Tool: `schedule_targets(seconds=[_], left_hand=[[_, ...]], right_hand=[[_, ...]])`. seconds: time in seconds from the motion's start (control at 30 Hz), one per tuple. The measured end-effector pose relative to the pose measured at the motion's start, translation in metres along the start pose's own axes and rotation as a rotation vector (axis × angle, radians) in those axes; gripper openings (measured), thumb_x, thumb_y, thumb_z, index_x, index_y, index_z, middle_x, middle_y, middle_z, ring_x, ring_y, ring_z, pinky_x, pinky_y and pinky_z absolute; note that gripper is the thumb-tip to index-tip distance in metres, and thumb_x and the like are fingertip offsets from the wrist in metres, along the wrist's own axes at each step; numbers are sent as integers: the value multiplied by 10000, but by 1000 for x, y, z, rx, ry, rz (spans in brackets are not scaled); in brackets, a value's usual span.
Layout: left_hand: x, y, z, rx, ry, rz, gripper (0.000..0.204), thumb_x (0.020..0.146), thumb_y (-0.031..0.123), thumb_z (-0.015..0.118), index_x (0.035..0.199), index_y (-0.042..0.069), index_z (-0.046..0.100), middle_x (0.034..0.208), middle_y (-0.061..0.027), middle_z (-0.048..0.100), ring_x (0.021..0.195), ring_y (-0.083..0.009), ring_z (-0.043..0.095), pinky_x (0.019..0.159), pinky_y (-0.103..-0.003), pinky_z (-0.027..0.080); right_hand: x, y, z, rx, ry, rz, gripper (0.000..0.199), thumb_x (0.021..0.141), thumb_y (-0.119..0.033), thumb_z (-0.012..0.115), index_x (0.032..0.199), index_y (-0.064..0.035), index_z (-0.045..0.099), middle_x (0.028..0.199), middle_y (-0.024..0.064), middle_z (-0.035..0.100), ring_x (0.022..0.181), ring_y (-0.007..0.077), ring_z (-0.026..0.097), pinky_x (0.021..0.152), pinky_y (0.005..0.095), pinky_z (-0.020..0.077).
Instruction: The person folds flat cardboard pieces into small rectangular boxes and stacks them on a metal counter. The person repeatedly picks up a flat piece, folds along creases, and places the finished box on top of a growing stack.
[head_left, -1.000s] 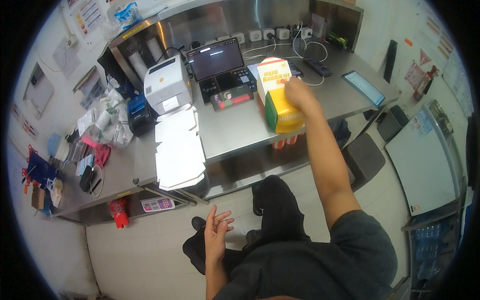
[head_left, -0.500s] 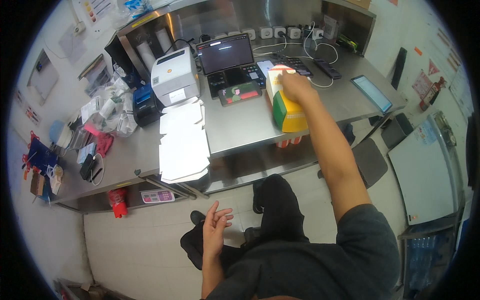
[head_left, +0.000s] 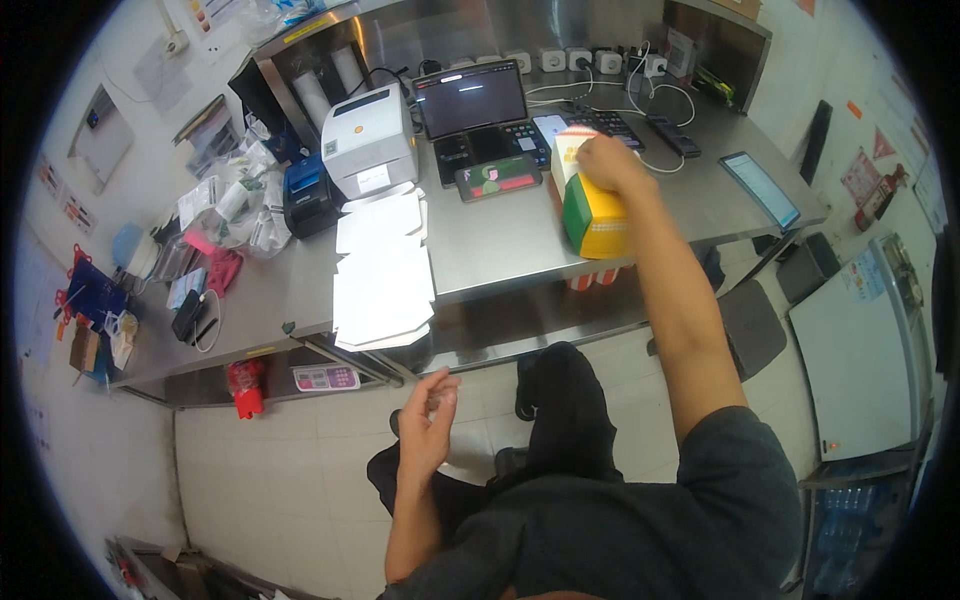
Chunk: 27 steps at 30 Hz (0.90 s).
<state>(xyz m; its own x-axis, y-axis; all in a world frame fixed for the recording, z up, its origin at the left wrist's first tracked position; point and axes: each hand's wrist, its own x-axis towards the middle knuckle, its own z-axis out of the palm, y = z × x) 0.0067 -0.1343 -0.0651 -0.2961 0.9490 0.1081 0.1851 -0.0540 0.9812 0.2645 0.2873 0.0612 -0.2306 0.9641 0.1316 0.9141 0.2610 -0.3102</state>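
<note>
A yellow, green and white folded-card carton [head_left: 598, 222] stands on the steel table close to its front edge. At its top, my right hand [head_left: 612, 165] is closed with curled fingers; the fingertips are partly hidden. My left hand [head_left: 428, 425] hangs in front of the table above the floor, holding nothing, its fingers loosely bent and the thumb apart. Nearest to that hand is a stack of flat white card blanks [head_left: 383, 285], whose front end reaches past the table edge.
Behind the blanks sits a white label printer [head_left: 370, 140], beside a black printer [head_left: 308, 195]. A tablet [head_left: 470, 100] and a phone [head_left: 498, 178] stand left of the carton. Another tablet [head_left: 760, 190] lies at right. Plastic bags [head_left: 240, 205] crowd the left side.
The whole view has shifted slightly. My left hand has risen a little toward the table edge, and its fingers have drawn closer together. My right hand stays at the carton's top.
</note>
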Motion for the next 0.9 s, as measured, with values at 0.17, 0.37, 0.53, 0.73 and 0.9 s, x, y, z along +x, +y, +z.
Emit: schedule_targets(seconds=[0.17,0.37,0.53,0.73,0.9], left_hand=[[53,24,-32,750,92,428,517,951,96,732,1443,18,594,1346,-181,683,1247,-354,640,1072,-425,492],[114,29,-55,1017,11,441,577,895,167,806,1427,34,624,1525,-233,578,1379,-447,556,1155,-503,449],[125,35,-72,1011,-112,429,402,926,138,765,1313,44,711,1410,-199,674,1312,-419,611,1087,-499,494],[131,40,-75,1002,-8,564,258,947,105,731,1195,37,754,1145,-199,760,1057,-404,706,923,-473,556],[132,39,-68,965,140,601,157,942,97,746,1080,27,777,928,-189,757,877,-380,719,787,-447,559]], right_hand=[[-61,-13,-39,235,534,-222,325,996,-278,630,1131,-25,781,1153,192,769,1107,397,695,997,508,526],[-161,-50,0,666,649,-445,198,987,-169,677,1061,-7,765,986,167,768,986,362,700,909,440,531],[-217,-57,59,1107,206,-231,180,1023,-123,651,1084,9,756,884,95,779,811,173,726,761,315,544],[-256,-58,106,1159,9,-106,189,1032,-114,638,1116,6,757,856,63,777,772,93,682,702,270,523],[-277,-62,121,1176,-94,-102,219,1035,-150,626,1129,0,754,876,71,782,812,120,711,731,285,534]])
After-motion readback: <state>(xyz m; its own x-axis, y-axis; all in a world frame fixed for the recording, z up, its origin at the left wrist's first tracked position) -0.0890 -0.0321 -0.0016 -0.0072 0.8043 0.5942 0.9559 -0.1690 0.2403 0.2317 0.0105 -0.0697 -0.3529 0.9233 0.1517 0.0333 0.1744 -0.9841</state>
